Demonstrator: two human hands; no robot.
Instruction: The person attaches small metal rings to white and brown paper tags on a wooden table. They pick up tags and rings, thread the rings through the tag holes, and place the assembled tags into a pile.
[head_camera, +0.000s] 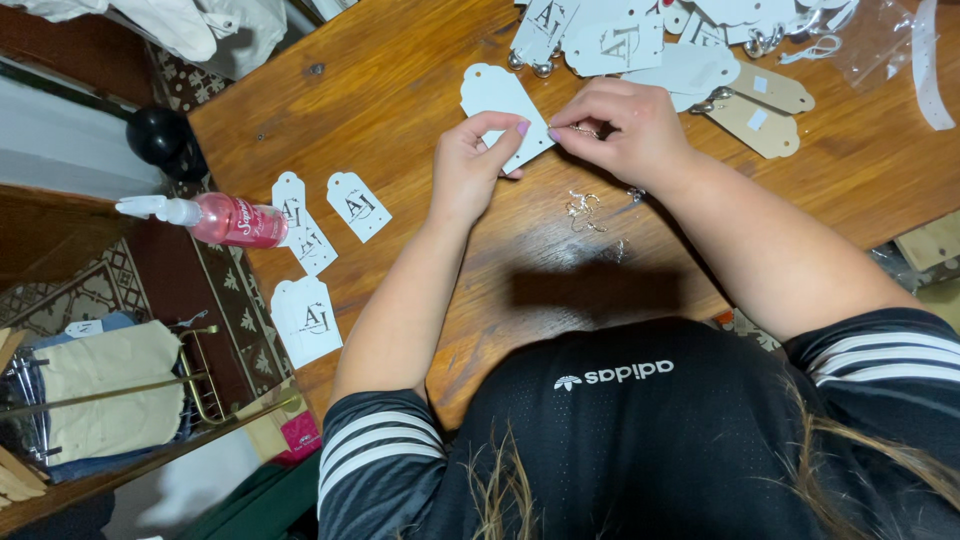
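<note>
White card tag (497, 100) pinched in left hand (470, 165) fingers; right hand (625, 130) grasps a tiny metal piece (583, 129), hard to make out, over the table (400, 80)

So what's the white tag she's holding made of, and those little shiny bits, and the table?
The white tag looks like matte card: flat, stiff, cut edges. The small hooks look like silvery metal wire, since they glint. The table seems varnished wood, with grain and a light sheen. The left hand holds the tag.
</note>
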